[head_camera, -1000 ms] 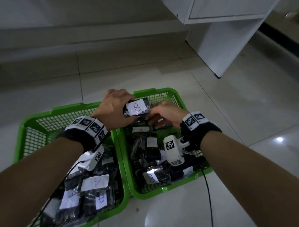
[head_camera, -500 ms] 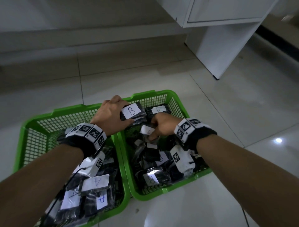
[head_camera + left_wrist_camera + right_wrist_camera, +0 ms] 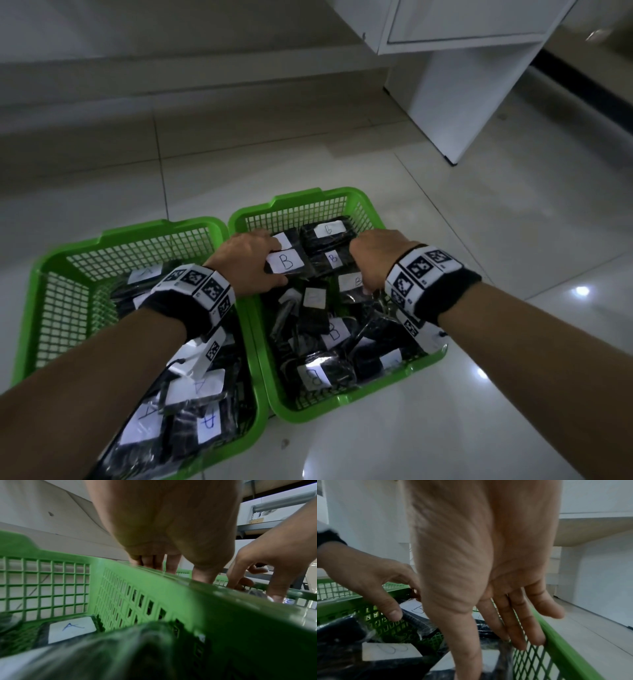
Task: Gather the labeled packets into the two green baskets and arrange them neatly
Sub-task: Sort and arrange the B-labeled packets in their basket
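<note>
Two green baskets stand side by side on the floor. The left basket (image 3: 130, 236) holds black packets labeled A (image 3: 205, 383). The right basket (image 3: 298, 197) holds packets labeled B (image 3: 329, 229). My left hand (image 3: 246, 263) reaches over the shared rim and grips one B packet (image 3: 286, 262) at the far end of the right basket, thumb on its near edge (image 3: 393, 614). My right hand (image 3: 376, 257) points down into the right basket by its right wall. Its thumb and fingers (image 3: 522, 635) straddle a black packet (image 3: 356, 282). The left wrist view shows an A packet (image 3: 72, 628).
A white cabinet (image 3: 479, 102) stands on the tiled floor behind and to the right of the baskets. A wall base (image 3: 171, 96) runs along the back. Bare glossy tiles (image 3: 513, 240) surround the baskets.
My left hand has brought the B packet down onto the far pile in the right basket. My right hand has shifted right toward the basket wall.
</note>
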`<state>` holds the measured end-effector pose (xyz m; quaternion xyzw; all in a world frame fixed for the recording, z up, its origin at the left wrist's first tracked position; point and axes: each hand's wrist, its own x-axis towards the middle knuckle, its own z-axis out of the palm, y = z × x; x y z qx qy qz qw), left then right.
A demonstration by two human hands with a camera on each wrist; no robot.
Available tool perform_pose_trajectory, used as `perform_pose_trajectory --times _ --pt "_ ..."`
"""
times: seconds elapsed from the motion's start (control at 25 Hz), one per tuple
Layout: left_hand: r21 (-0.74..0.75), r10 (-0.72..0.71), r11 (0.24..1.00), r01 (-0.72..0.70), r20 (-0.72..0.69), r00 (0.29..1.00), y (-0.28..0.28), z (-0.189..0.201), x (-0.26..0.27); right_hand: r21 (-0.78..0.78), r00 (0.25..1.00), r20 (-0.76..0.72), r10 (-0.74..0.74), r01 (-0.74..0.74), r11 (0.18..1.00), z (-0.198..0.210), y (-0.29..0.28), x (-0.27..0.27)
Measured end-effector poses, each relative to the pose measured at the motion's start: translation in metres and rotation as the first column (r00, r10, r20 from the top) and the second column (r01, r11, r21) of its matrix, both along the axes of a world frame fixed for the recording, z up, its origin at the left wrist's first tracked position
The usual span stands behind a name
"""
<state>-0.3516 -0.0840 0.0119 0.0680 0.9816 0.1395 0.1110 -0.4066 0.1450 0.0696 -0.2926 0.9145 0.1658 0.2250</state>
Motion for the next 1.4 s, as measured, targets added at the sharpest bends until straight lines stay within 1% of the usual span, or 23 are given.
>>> perform_pose_trajectory --times 0.08,0.2,0.28,0.32,0.36,0.4,0.44,0.48,0.56,0.6,0.64,0.68,0.76,0.84,0.92,0.96,1.04,1.08,1.12,1.16,1.24,1.32,1.4 --pt "0.083 0.041 0.996 -0.038 -0.031 0.999 -0.002 0.000 0.001 -0.041 1.000 -0.012 0.027 -0.027 0.999 -0.002 -0.004 -0.002" --pt "0.159 0.071 0.986 -0.057 -0.082 0.994 -0.004 0.001 0.001 -0.043 0.998 0.051 -0.022 0.024 0.999 -0.006 -0.007 -0.002" --pt "0.185 0.074 0.981 -0.057 -0.087 0.993 -0.004 -0.001 0.002 -0.114 0.998 0.048 -0.030 0.035 0.993 -0.009 -0.014 -0.001" --pt "0.204 0.090 0.976 -0.069 -0.093 0.992 -0.003 -0.001 0.002 -0.187 0.993 0.104 -0.050 0.069 0.980 -0.010 -0.019 0.002" --pt "0.225 0.120 0.970 -0.095 -0.100 0.988 -0.003 -0.001 0.001 -0.266 0.977 0.207 -0.059 0.115 0.957 -0.014 -0.024 0.004" --pt "0.247 0.156 0.961 -0.126 -0.105 0.982 -0.002 0.000 0.001 -0.287 0.946 0.318 -0.058 0.155 0.945 -0.018 -0.027 0.006" --pt "0.267 0.185 0.952 -0.152 -0.105 0.977 -0.001 0.002 0.001 -0.274 0.915 0.403 -0.023 0.145 0.951 -0.025 -0.029 0.010" --pt "0.283 0.200 0.945 -0.163 -0.105 0.974 -0.001 0.004 0.001 -0.243 0.908 0.419 0.028 0.083 0.966 -0.030 -0.029 0.014" --pt "0.286 0.188 0.946 -0.153 -0.097 0.977 -0.001 0.005 0.002 -0.208 0.938 0.324 0.120 -0.052 0.977 -0.039 -0.025 0.017" --pt "0.274 0.170 0.952 -0.140 -0.090 0.981 -0.002 0.005 0.003 -0.185 0.948 0.287 0.139 -0.087 0.979 -0.040 -0.021 0.016" --pt "0.264 0.153 0.956 -0.127 -0.082 0.985 -0.003 0.004 0.003 -0.155 0.953 0.278 0.123 -0.081 0.985 -0.039 -0.017 0.013" --pt "0.262 0.149 0.957 -0.124 -0.076 0.986 -0.004 0.004 0.003 -0.137 0.953 0.292 0.078 -0.039 0.990 -0.033 -0.013 0.011" --pt "0.309 0.180 0.940 -0.148 -0.078 0.981 -0.005 0.003 0.003 -0.122 0.924 0.375 -0.078 0.132 0.984 -0.024 -0.006 0.009" --pt "0.383 0.229 0.906 -0.179 -0.091 0.969 -0.003 0.008 0.004 -0.181 0.878 0.445 -0.176 0.281 0.942 -0.021 -0.007 0.011" --pt "0.457 0.298 0.858 -0.234 -0.073 0.952 -0.002 0.012 0.004 -0.248 0.863 0.462 -0.206 0.349 0.904 -0.024 -0.018 0.012" --pt "0.517 0.348 0.811 -0.275 -0.048 0.936 -0.004 0.012 0.004 -0.257 0.872 0.451 -0.189 0.330 0.908 -0.028 -0.029 0.013" --pt "0.673 0.449 0.654 -0.345 0.022 0.893 -0.010 0.011 0.001 -0.296 0.887 0.433 -0.157 0.304 0.905 -0.037 -0.048 0.015" --pt "0.723 0.482 0.583 -0.372 0.061 0.874 -0.012 0.010 0.000 -0.300 0.891 0.425 -0.158 0.303 0.904 -0.043 -0.056 0.017" --pt "0.742 0.496 0.546 -0.389 0.088 0.864 -0.014 0.009 -0.001 -0.300 0.895 0.414 -0.167 0.307 0.903 -0.050 -0.060 0.018" --pt "0.742 0.493 0.539 -0.399 0.105 0.863 -0.014 0.009 -0.001 -0.299 0.897 0.409 -0.167 0.305 0.904 -0.057 -0.062 0.018" --pt "0.720 0.481 0.562 -0.407 0.116 0.869 -0.012 0.010 0.001 -0.320 0.903 0.393 -0.173 0.311 0.895 -0.061 -0.062 0.019" --pt "0.719 0.469 0.579 -0.384 0.092 0.879 -0.011 0.013 0.002 -0.373 0.896 0.397 -0.199 0.355 0.857 -0.055 -0.056 0.019" --pt "0.684 0.431 0.639 -0.352 0.060 0.900 -0.010 0.015 0.003 -0.391 0.881 0.423 -0.214 0.390 0.834 -0.040 -0.049 0.015"
